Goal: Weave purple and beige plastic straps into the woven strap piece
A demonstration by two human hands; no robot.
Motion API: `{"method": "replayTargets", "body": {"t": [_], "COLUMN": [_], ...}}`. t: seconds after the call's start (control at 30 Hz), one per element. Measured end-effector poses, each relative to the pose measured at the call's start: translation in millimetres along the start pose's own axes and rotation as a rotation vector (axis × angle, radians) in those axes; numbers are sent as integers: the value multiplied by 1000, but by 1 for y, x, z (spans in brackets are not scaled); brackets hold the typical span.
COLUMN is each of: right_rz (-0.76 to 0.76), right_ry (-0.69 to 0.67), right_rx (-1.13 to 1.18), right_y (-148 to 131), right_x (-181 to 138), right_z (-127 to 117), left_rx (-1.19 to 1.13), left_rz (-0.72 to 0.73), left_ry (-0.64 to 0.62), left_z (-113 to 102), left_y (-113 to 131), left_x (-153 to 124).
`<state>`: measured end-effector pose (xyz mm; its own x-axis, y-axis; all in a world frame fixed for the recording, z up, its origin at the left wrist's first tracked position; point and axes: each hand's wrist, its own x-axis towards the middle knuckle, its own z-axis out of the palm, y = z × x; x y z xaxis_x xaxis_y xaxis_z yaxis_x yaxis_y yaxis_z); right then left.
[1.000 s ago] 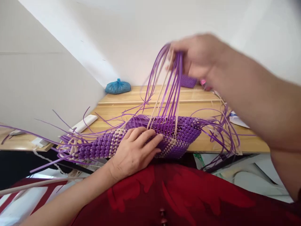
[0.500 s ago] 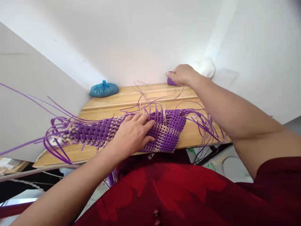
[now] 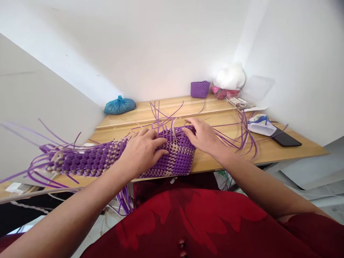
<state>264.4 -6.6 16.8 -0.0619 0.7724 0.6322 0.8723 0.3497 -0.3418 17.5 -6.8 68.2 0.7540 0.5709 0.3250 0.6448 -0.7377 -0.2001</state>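
Stretching along the near edge of the pale wooden table (image 3: 268,152), the long woven panel (image 3: 102,161), knobbly purple-and-cream plastic strips, lies flat. The left hand (image 3: 141,152) stays spread, palm pressed on it. The right hand (image 3: 204,138), which was back at the small purple basket (image 3: 200,89), now rests fingers-splayed on the panel's right end among loose purple strands (image 3: 242,134).
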Motion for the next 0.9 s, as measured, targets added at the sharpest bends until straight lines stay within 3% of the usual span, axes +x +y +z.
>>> {"method": "replayTargets", "body": {"t": [0.23,0.37,0.43,0.57,0.7,0.9], "right_rz": [-142,-85,-9,139,137,118], "right_ry": [139,202,141,-28,-8,80], "right_rx": [141,118,54,-98,-101,-75], "right_y": [-8,-4,-3,-1,3,8], "right_x": [24,21,19,19,20,20], "right_z": [20,23,22,20,23,27], "left_rx": [-40,-28,53,240,227,62], "left_rz": [-145,-164,-159,-306,-220,-172], "left_ry": [63,47,52,21,-50,-12], "left_z": [20,15,4,-13,-9,-4], "left_y": [-3,-1,-1,-8,-22,-31], "left_x": [6,5,-1,-16,-19,-14]}}
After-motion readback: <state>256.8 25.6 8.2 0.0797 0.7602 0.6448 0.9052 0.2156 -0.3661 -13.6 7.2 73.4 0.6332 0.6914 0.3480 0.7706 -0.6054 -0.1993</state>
